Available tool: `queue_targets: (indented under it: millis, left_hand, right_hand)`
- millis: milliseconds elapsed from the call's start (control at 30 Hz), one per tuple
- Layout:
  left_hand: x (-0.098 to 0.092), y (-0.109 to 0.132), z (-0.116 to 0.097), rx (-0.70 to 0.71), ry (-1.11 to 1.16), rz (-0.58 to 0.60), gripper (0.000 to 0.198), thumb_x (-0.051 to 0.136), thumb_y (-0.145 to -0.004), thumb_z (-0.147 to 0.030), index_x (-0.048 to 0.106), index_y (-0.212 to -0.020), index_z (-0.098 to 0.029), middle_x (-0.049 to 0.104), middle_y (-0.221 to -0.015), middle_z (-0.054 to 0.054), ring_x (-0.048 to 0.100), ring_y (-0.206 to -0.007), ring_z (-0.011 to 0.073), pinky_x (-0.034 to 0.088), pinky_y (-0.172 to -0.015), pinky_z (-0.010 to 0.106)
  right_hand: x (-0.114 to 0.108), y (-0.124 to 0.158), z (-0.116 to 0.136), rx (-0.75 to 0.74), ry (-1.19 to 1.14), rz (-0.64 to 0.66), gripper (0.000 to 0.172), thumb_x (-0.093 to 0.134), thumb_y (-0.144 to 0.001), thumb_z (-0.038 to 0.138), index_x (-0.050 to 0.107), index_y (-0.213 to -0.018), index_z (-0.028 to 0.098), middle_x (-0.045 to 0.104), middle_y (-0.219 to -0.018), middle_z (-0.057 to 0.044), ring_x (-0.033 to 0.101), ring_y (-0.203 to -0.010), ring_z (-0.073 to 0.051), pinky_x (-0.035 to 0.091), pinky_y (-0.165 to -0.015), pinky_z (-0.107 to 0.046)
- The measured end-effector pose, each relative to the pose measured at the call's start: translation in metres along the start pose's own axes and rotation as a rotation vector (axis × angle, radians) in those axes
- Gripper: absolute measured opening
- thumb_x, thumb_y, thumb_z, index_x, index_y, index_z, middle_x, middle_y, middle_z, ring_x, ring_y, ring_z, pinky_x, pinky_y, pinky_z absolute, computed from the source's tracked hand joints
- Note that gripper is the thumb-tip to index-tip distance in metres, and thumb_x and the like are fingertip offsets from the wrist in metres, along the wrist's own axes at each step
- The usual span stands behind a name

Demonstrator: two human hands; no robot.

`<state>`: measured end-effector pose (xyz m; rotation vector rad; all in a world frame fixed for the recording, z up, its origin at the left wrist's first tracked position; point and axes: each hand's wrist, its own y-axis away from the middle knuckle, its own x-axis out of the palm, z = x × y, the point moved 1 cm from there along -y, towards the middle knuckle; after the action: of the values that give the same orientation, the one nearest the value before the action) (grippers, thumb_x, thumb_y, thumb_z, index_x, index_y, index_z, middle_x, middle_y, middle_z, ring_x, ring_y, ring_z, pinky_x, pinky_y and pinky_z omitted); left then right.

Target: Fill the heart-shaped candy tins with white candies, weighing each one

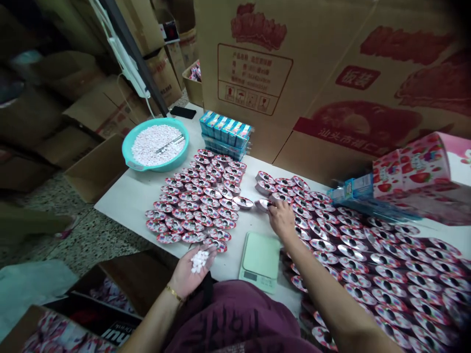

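Pellets [199,262] in open, upturned left hand [185,276], by near edge of bench [127,198].
Right hand [282,219] curled at pack [261,205], inward of scale [261,254]; grip unclear. Keep palm level against spills; steady pack lightly.

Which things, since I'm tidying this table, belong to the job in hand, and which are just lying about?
Probably in the job:
white pellets in the left hand
oval-topped containers at the right hand
turquoise basin of pellets
green scale, though bare

Apparently lying about:
black phone-like object
strawberry-print box
blue packs
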<state>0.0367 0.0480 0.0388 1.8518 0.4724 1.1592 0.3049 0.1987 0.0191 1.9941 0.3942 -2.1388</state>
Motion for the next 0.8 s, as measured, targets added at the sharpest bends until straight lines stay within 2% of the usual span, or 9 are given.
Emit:
queue_targets:
  millis: [133, 200, 267, 367, 433, 533, 633, 733, 800]
  left_hand:
    - [0.016, 0.000, 0.012, -0.087, -0.052, 0.155, 0.021, 0.045, -0.078, -0.021, 0.057, -0.089, -0.008, 0.061, -0.097, 0.016, 0.053, -0.100, 0.0235, 0.046, -0.080, 0.034]
    - [0.023, -0.002, 0.019, -0.118, -0.082, 0.210, 0.025, 0.045, -0.077, -0.020, 0.056, -0.094, -0.007, 0.060, -0.101, 0.016, 0.050, -0.103, 0.0234, 0.044, -0.083, 0.033]
    - [0.029, -0.004, 0.027, -0.154, -0.113, 0.253, 0.027, 0.044, -0.077, -0.019, 0.055, -0.099, -0.006, 0.058, -0.106, 0.016, 0.049, -0.106, 0.0233, 0.042, -0.086, 0.033]
    - [0.035, -0.009, 0.042, -0.209, -0.158, 0.298, 0.029, 0.043, -0.077, -0.018, 0.054, -0.102, -0.005, 0.056, -0.109, 0.016, 0.049, -0.105, 0.0235, 0.041, -0.086, 0.034]
    - [0.033, -0.012, 0.052, -0.235, -0.188, 0.299, 0.029, 0.043, -0.077, -0.017, 0.054, -0.100, -0.005, 0.058, -0.105, 0.015, 0.053, -0.099, 0.0212, 0.043, -0.083, 0.032]
    - [0.022, -0.013, 0.061, -0.244, -0.216, 0.249, 0.026, 0.041, -0.078, -0.017, 0.056, -0.097, -0.006, 0.062, -0.095, 0.012, 0.058, -0.088, 0.0165, 0.045, -0.077, 0.026]
    - [0.007, -0.010, 0.063, -0.240, -0.216, 0.184, 0.027, 0.039, -0.080, -0.020, 0.056, -0.097, -0.007, 0.063, -0.092, 0.010, 0.058, -0.089, 0.0162, 0.045, -0.077, 0.026]
    - [-0.007, -0.005, 0.062, -0.300, -0.238, 0.126, 0.027, 0.039, -0.080, -0.021, 0.055, -0.096, -0.007, 0.063, -0.089, 0.010, 0.058, -0.087, 0.0161, 0.045, -0.078, 0.027]
    - [-0.013, -0.004, 0.062, -0.330, -0.256, 0.095, 0.024, 0.041, -0.079, -0.020, 0.056, -0.093, -0.007, 0.064, -0.084, 0.009, 0.059, -0.083, 0.0154, 0.045, -0.077, 0.026]
  right_hand:
    - [-0.017, 0.080, 0.014, -0.132, -0.052, 0.069, 0.018, 0.043, -0.081, 0.022, 0.060, -0.085, 0.021, 0.051, -0.094, -0.007, 0.039, -0.084, -0.020, 0.029, -0.069, -0.033]
    - [-0.018, 0.109, 0.024, -0.166, -0.070, 0.115, 0.017, 0.044, -0.080, 0.019, 0.060, -0.083, 0.021, 0.052, -0.094, -0.007, 0.040, -0.084, -0.020, 0.030, -0.069, -0.033]
    - [-0.016, 0.125, 0.035, -0.138, -0.094, 0.124, 0.016, 0.044, -0.080, 0.020, 0.060, -0.083, 0.020, 0.053, -0.094, -0.007, 0.040, -0.085, -0.020, 0.030, -0.069, -0.034]
    - [-0.019, 0.134, 0.060, -0.066, -0.215, 0.050, 0.021, 0.042, -0.082, 0.027, 0.058, -0.093, 0.019, 0.052, -0.097, -0.008, 0.041, -0.088, -0.020, 0.033, -0.074, -0.034]
    - [-0.024, 0.135, 0.085, -0.121, -0.327, 0.012, 0.027, 0.041, -0.083, 0.029, 0.053, -0.104, 0.017, 0.051, -0.100, -0.010, 0.041, -0.091, -0.020, 0.034, -0.078, -0.033]
    - [-0.030, 0.135, 0.124, -0.248, -0.378, 0.076, 0.035, 0.042, -0.082, 0.024, 0.044, -0.115, 0.012, 0.049, -0.105, -0.012, 0.041, -0.093, -0.020, 0.037, -0.078, -0.032]
    - [-0.031, 0.135, 0.149, -0.284, -0.361, 0.181, 0.028, 0.043, -0.080, 0.017, 0.048, -0.107, 0.011, 0.050, -0.097, -0.011, 0.042, -0.088, -0.020, 0.039, -0.075, -0.032]
    - [-0.030, 0.137, 0.160, -0.342, -0.378, 0.248, 0.014, 0.046, -0.078, 0.014, 0.052, -0.091, 0.013, 0.050, -0.089, -0.007, 0.043, -0.083, -0.018, 0.040, -0.070, -0.029]
    - [-0.028, 0.139, 0.163, -0.318, -0.370, 0.287, 0.011, 0.046, -0.078, 0.013, 0.052, -0.087, 0.014, 0.050, -0.087, -0.006, 0.044, -0.081, -0.017, 0.041, -0.066, -0.028]
